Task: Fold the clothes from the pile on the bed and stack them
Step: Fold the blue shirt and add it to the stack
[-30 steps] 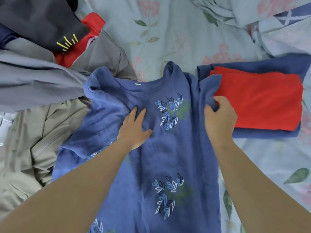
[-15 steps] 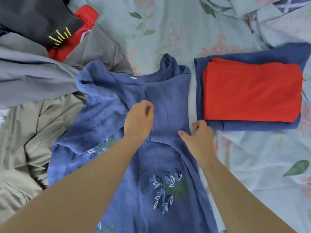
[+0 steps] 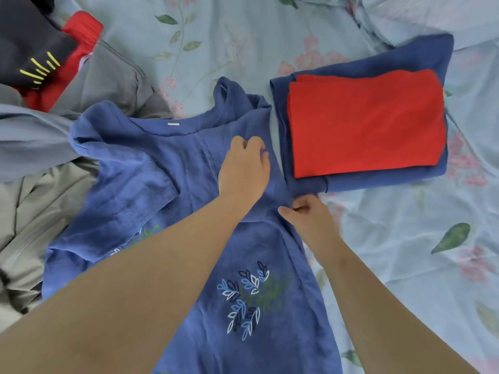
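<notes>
Bedding comes first: the bed (image 3: 243, 44) is soft and creased under everything, so a fold pressed into it could well set crooked.

The pile of unfolded clothes (image 3: 40, 211) crowds the bed's left side. The blue shirt (image 3: 167, 168), spread in the middle, has its unfolded sleeve draped over that pile, so tugging the shirt could drag loose garments along or bunch the sleeve.

Its other side is turned inward, and that folded edge lies just beside the stack: a red garment (image 3: 364, 122) on a folded blue one (image 3: 421, 55).

The left hand (image 3: 244, 168) has its fingers curled into the turned-over cloth near the shoulder and grips it. If it lets go early, I'd guess the flap springs open.

The right hand (image 3: 310, 222) pinches the shirt's edge close to the stack's near corner, where it might catch the folded blue one and skew the stack.
</notes>
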### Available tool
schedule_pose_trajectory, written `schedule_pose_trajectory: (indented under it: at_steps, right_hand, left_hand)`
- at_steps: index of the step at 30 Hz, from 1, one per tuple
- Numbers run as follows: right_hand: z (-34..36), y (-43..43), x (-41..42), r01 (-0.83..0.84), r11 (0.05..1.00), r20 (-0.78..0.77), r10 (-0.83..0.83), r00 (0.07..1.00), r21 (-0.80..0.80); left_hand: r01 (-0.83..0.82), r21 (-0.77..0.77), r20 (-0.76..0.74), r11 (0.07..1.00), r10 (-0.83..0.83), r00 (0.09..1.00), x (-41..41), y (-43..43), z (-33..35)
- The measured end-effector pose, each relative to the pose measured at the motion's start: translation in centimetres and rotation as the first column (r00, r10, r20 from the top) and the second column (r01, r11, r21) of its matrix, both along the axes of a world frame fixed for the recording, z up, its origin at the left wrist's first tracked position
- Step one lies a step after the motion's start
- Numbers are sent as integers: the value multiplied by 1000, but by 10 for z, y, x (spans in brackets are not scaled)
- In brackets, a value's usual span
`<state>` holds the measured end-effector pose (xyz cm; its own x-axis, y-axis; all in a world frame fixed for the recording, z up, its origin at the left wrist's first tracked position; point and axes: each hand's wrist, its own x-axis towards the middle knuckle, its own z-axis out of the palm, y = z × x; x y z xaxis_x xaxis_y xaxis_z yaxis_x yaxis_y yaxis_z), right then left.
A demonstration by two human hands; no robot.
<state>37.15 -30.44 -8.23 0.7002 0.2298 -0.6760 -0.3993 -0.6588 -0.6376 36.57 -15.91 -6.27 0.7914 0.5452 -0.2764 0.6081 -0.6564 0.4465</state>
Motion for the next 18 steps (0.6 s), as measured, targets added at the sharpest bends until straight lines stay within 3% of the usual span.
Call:
schedule_pose_trajectory:
  at_steps: [3,7,10,12,13,15,17,18]
  right_hand:
    - [2,-2,-2,-102,995,25,103,994,-10]
    - [7,-4,-8,-65,995,-5,66,998,70]
    - [15,2,-19,-67,983,-39,74,996,172]
    - [21,10,-31,-93,970,-75,112,991,223]
    - [25,16,-38,-116,961,-89,142,986,249]
    - [31,30,-54,-170,939,-103,209,973,298]
    - [38,48,-71,-224,915,-118,277,954,336]
    - [42,57,-81,-252,900,-122,313,942,356]
  left_hand:
    - [-42,-65,-123,997,34,992,15,-5,-10]
    - [-104,-46,-234,994,90,968,26,-5,-14]
    - [-113,-103,-186,988,92,978,26,6,-12]
    - [-226,-248,-93,942,209,973,20,21,-11]
    - [-326,-366,-54,872,330,942,14,28,-8]
    - [-502,-637,-47,585,621,783,-2,43,4]
    - [-509,-825,-123,244,802,584,-25,62,17]
    - [-474,-872,-164,126,836,524,-40,74,21]
